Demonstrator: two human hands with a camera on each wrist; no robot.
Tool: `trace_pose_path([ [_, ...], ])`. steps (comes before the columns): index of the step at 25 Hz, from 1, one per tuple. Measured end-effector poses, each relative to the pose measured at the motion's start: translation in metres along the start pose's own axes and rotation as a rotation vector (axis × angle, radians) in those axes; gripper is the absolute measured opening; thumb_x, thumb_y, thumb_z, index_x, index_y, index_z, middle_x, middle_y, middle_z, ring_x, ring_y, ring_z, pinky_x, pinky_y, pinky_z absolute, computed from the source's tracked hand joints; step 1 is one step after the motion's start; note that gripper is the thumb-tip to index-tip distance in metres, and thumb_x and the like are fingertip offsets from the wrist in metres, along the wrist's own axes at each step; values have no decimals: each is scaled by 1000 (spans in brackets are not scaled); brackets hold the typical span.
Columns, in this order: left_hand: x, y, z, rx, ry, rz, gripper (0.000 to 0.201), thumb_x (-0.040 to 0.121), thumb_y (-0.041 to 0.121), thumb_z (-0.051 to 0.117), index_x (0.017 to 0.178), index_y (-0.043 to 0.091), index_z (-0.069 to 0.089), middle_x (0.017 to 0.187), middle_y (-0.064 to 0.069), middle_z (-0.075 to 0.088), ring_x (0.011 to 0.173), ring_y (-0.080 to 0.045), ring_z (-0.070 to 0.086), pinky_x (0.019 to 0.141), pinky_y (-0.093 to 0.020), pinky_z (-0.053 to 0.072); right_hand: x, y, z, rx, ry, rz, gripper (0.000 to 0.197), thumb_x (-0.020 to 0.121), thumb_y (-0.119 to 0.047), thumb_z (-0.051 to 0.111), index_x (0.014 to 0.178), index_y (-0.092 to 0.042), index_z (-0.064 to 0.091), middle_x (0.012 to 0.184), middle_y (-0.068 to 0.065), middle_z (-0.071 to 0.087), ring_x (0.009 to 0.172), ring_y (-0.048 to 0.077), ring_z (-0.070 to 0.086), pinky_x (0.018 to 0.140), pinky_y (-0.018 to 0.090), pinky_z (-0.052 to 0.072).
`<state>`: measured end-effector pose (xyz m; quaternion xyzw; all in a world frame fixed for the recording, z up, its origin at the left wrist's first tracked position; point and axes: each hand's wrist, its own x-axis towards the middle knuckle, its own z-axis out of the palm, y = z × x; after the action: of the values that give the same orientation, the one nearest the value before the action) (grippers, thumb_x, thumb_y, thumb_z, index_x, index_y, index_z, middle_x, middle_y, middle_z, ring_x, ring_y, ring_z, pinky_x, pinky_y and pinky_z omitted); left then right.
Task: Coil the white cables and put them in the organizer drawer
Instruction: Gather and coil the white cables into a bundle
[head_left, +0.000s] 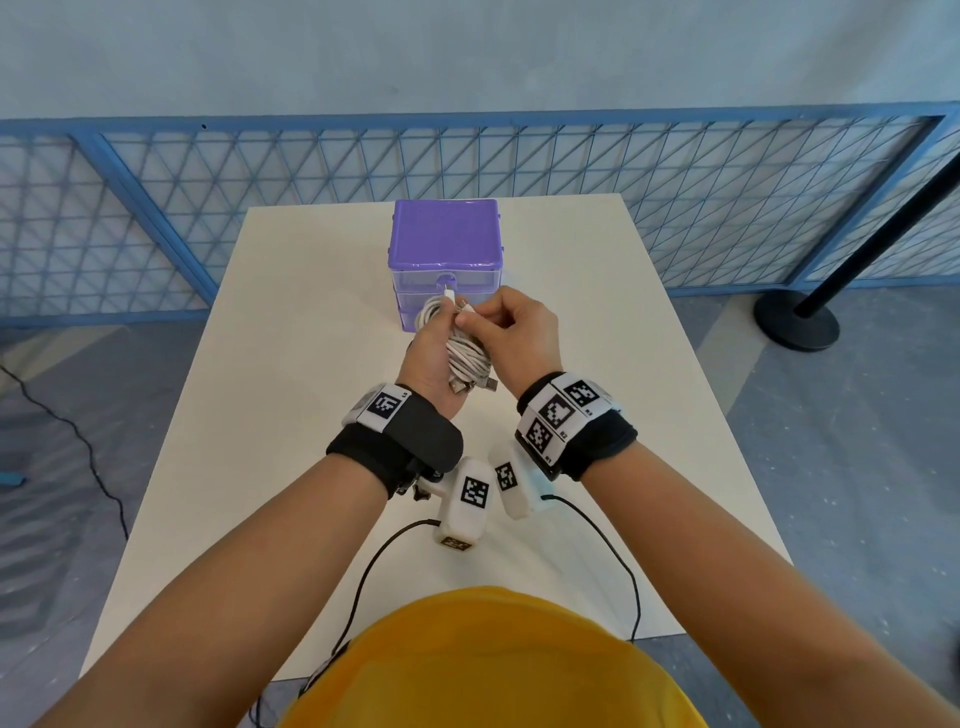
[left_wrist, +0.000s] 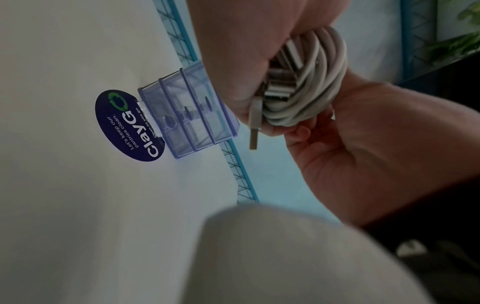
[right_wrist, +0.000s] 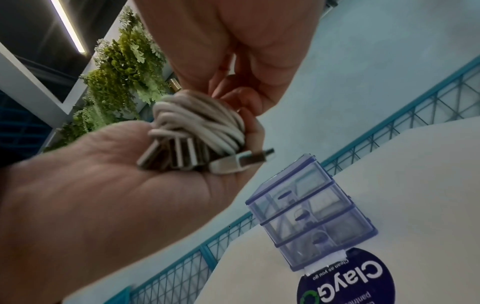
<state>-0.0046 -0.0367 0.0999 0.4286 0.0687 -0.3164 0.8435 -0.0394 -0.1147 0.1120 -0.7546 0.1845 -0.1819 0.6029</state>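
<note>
A bundle of coiled white cables (head_left: 465, 353) lies across my left hand (head_left: 428, 358), whose fingers curl round it above the table. Several metal USB plugs (right_wrist: 182, 156) stick out of the bundle (right_wrist: 202, 119) at the heel of that palm. My right hand (head_left: 511, 325) pinches a cable end at the top of the coil (left_wrist: 311, 82), right in front of the organizer. The purple-topped organizer (head_left: 445, 244) stands mid-table just beyond both hands, with three clear drawers (right_wrist: 311, 216), all pushed in.
The white table (head_left: 291, 374) has bare surface on both sides of the organizer (left_wrist: 187, 111). A round dark-blue sticker (left_wrist: 130, 125) lies at its base. Black wrist-camera wires (head_left: 374, 561) trail over the near edge. A blue mesh fence (head_left: 208, 208) and a black post base (head_left: 795, 317) stand beyond.
</note>
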Motion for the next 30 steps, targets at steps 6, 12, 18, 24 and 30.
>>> trace_pose_path([
  [6,-1,-8,-5,50,-24,-45,31,95,36,40,87,14,60,81,-2,70,75,-13,68,63,-22,58,-1,10,2,-137,2,-30,34,84,-16,60,52,-17,47,50,-5,44,48,8,41,46,9,36],
  [12,1,-12,-9,56,13,-48,18,93,27,47,85,17,60,74,-1,69,62,-11,68,56,-20,56,-4,11,-2,-355,-192,-100,29,88,-11,48,67,2,64,59,-8,39,75,17,46,67,22,35],
  [18,7,-11,-11,2,69,-33,23,92,19,46,72,14,57,55,1,67,52,-11,65,50,-19,53,-6,8,-4,-250,-82,-27,13,79,-15,66,82,-6,74,57,-11,56,55,3,50,54,1,39],
  [24,5,-9,-14,65,-44,-70,17,92,18,47,79,14,57,62,0,68,56,-11,66,50,-21,53,-7,9,-2,-312,-26,-40,23,84,-15,60,73,0,73,46,-9,48,47,5,44,52,-1,37],
  [30,5,-9,-19,-25,39,-45,22,93,15,43,73,16,54,50,3,65,47,-10,64,46,-18,51,-6,-5,-7,-567,-370,-123,24,86,-10,50,94,-7,72,91,14,74,77,20,60,68,11,35],
])
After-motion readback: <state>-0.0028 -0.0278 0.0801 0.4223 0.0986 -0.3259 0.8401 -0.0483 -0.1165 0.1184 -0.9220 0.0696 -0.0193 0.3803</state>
